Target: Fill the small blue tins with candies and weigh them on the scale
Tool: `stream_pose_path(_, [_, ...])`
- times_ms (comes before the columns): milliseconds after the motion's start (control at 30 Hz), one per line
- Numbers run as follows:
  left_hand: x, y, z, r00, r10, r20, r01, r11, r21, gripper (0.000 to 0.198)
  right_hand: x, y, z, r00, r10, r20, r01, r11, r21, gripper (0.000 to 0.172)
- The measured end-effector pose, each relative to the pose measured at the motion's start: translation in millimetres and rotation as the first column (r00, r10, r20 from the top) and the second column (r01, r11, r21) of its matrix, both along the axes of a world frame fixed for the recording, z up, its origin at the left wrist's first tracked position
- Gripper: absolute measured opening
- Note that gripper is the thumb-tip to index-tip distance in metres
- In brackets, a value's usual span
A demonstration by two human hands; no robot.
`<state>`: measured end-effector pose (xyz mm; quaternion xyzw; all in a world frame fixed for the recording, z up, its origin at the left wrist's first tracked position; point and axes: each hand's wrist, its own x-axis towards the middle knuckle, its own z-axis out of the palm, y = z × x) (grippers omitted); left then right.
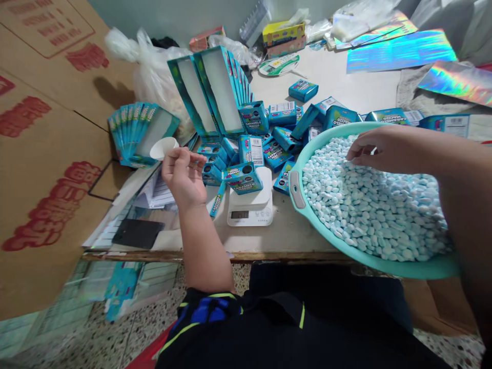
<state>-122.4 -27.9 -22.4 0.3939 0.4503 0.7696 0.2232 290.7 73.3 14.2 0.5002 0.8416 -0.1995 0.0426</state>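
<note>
A small white cup point(163, 148) is held at the fingertips of my left hand point(185, 174), its palm turned up, left of the scale. My right hand point(371, 147) is down at the pile of pale blue candies point(369, 215) in a turquoise basin point(319, 225); its fingers are curled inward against the candies, and whatever they grip is hidden. Between my hands, a blue candy box point(243, 178) marked "Caramelo Macizo" rests on a white digital scale point(249, 215). The display is lit, but its digits are hard to read.
Several blue boxes point(277, 154) lie heaped behind the scale. Display cartons point(215, 92) stand beyond them, with more cartons point(142, 133) at left. A black phone point(137, 233) lies near the table's front edge. A big cardboard box point(49, 154) borders the left; holographic sheets point(402, 49) lie at back right.
</note>
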Motion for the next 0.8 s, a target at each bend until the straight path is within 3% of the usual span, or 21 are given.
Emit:
stream_pose_path(233, [0.9,0.5,-2.2,0.998,0.05,-0.049,-0.054,0.994,-0.09,0.032,4.6,4.4,-4.1,1.0,0.015,0.015,-0.014,0.999,-0.043,0.031])
stream_pose_path(467, [7.5,1.9,-1.4,1.0,-0.008,-0.02,0.007,0.998,-0.06,0.033,6.4,1.9,-2.2,0.998,0.064,-0.013,-0.065,0.996,-0.058,0.044])
stream_pose_path(567, [3.4,-2.5,0.7,0.991,-0.102,-0.087,0.089,0.987,-0.135,0.038,3.1,-2.6,3.6,0.998,0.066,0.021,-0.065,0.997,-0.053,0.04])
stream_pose_path(633, [1.7,-6.6,3.4,0.938,-0.257,-0.234,0.185,0.939,-0.29,0.055,0.5,-6.2,7.9,0.997,0.067,0.036,-0.066,0.997,-0.038,0.037])
stream_pose_path(700, [3.9,-10.2,7.0,0.809,-0.449,-0.379,0.222,0.831,-0.511,0.075,-1.3,-9.0,11.0,0.997,0.071,0.03,-0.07,0.997,-0.026,0.034])
stream_pose_path(800, [14.0,-12.8,11.1,0.655,-0.585,-0.479,0.088,0.688,-0.72,0.07,-1.7,-10.0,12.0,0.997,0.081,0.003,-0.081,0.997,0.001,0.03])
